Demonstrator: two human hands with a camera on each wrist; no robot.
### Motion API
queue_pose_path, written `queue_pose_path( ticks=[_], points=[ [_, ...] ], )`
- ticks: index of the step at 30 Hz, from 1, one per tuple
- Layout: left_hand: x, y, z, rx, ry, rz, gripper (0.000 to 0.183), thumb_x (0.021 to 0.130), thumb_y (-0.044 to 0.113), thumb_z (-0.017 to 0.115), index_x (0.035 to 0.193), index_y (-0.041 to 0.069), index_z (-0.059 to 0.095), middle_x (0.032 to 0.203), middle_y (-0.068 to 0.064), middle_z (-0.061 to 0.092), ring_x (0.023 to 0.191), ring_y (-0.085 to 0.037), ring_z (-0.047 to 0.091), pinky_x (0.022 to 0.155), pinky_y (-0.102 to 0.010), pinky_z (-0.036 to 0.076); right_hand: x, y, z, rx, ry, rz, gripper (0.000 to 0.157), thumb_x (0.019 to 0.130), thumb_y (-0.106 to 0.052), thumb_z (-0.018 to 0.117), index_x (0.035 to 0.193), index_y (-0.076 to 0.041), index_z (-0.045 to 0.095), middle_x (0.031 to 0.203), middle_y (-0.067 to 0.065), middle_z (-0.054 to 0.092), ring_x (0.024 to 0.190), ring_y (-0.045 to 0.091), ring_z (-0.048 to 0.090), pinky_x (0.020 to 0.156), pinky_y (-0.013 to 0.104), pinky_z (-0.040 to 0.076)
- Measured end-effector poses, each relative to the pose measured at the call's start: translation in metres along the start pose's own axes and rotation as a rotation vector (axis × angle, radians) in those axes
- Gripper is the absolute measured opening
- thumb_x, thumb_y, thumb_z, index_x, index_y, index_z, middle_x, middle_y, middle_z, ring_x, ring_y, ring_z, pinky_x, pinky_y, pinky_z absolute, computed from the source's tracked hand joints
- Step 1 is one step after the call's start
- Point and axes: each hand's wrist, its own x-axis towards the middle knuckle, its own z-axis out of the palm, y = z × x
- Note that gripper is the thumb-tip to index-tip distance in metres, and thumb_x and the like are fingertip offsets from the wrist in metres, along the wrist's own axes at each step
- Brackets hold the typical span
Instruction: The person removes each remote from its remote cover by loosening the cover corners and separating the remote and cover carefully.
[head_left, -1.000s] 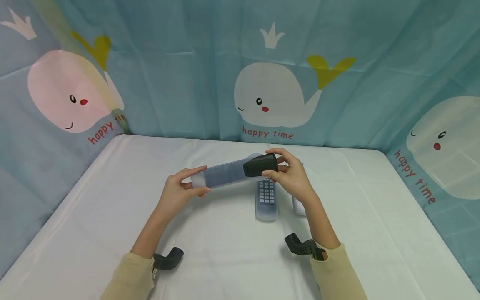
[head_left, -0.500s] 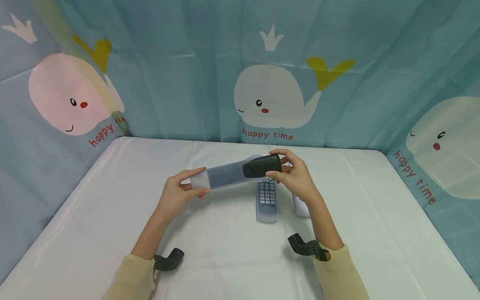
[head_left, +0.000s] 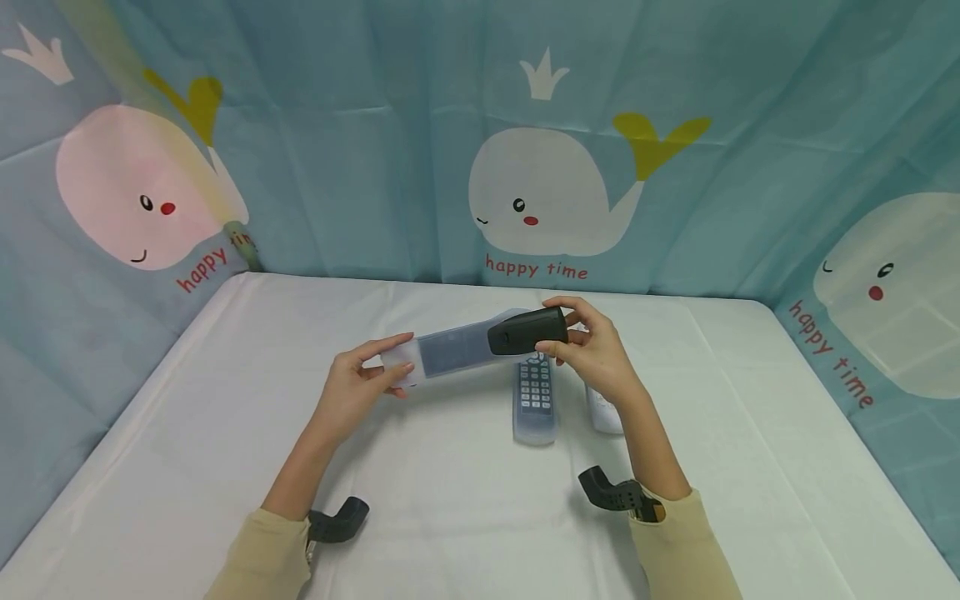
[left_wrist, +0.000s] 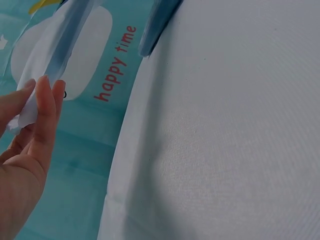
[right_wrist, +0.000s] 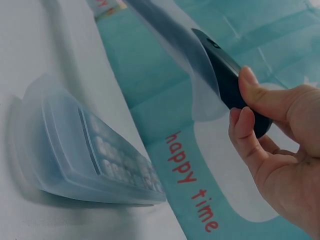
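1. Currently, the left hand point(head_left: 357, 380) is pinching one end of a translucent sleeve point(head_left: 401, 360) between thumb and fingers.
2. The right hand point(head_left: 595, 357) is gripping a black device point(head_left: 523, 332) by its bare end.
3. That device is sitting partly inside the sleeve, both hanging above the white table point(head_left: 450, 500).
4. A sleeved keypad remote point(head_left: 535, 404) is lying below; a white object point(head_left: 603, 414) is resting beside it, partly hidden.

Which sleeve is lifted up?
The long sleeve the left hand pinches, with a black device sticking out; the keypad remote's sleeve lies on the table.
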Motion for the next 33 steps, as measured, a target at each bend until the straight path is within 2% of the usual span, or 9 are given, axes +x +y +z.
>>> queue_pose_path(
  ticks=[5,10,12,19,26,31,33],
  points=[
    [0.0,-0.001,0.001,-0.024,0.003,0.015,0.045,0.099,-0.003,0.07,0.144,-0.005,0.061,0.132,-0.026,0.058,0.069,-0.014,0.074,0.077,-0.028,0.064,0.001,0.0,-0.003,-0.012,-0.01,-0.018,0.059,0.092,0.004,0.078,0.146,-0.007,0.056,0.116,0.023,0.053,0.081,0.027,0.068,0.068,0.026,0.057],
    [0.001,-0.001,0.002,-0.033,-0.008,0.007,0.045,0.1,-0.002,0.07,0.143,-0.004,0.062,0.119,-0.025,0.058,0.068,-0.013,0.074,0.077,-0.03,0.065,0.0,-0.001,-0.006,-0.016,-0.005,-0.024,0.059,0.092,0.003,0.079,0.146,-0.007,0.057,0.116,0.023,0.054,0.078,0.023,0.067,0.068,0.026,0.057],
    [0.001,-0.001,0.001,-0.032,-0.008,0.006,0.044,0.1,-0.002,0.07,0.143,-0.003,0.063,0.118,-0.025,0.057,0.068,-0.014,0.074,0.076,-0.03,0.065,0.0,-0.002,-0.007,-0.02,-0.003,-0.026,0.059,0.092,0.003,0.079,0.146,-0.007,0.057,0.116,0.022,0.054,0.077,0.021,0.066,0.068,0.026,0.057],
    [0.001,-0.001,0.0,-0.026,-0.007,0.003,0.043,0.099,-0.002,0.07,0.142,-0.002,0.065,0.113,-0.023,0.058,0.068,-0.013,0.074,0.075,-0.03,0.065,-0.001,-0.003,-0.007,-0.031,0.002,-0.015,0.059,0.092,0.002,0.079,0.146,-0.008,0.058,0.118,0.023,0.054,0.079,0.027,0.066,0.068,0.025,0.056],
    [0.001,0.0,-0.003,-0.032,-0.007,0.001,0.044,0.099,-0.003,0.07,0.142,-0.005,0.062,0.111,-0.021,0.058,0.067,-0.012,0.074,0.075,-0.029,0.065,-0.001,-0.004,-0.009,-0.037,0.006,-0.005,0.06,0.093,0.001,0.079,0.147,-0.009,0.057,0.12,0.024,0.053,0.079,0.022,0.066,0.069,0.026,0.056],
    [0.001,0.0,-0.005,-0.032,-0.002,-0.008,0.044,0.099,-0.003,0.07,0.142,-0.006,0.062,0.109,-0.02,0.059,0.068,-0.013,0.074,0.076,-0.029,0.064,-0.001,-0.003,-0.011,-0.04,0.009,0.008,0.06,0.093,0.001,0.079,0.148,-0.01,0.056,0.121,0.024,0.053,0.079,0.028,0.065,0.07,0.031,0.057],
    [0.001,0.0,-0.006,-0.027,-0.001,-0.006,0.044,0.099,-0.002,0.07,0.142,-0.005,0.063,0.109,-0.02,0.059,0.068,-0.013,0.074,0.076,-0.029,0.064,-0.002,-0.004,-0.012,-0.036,0.008,0.007,0.06,0.094,0.0,0.078,0.148,-0.01,0.056,0.121,0.024,0.053,0.08,0.027,0.066,0.069,0.029,0.056]
  ],
)
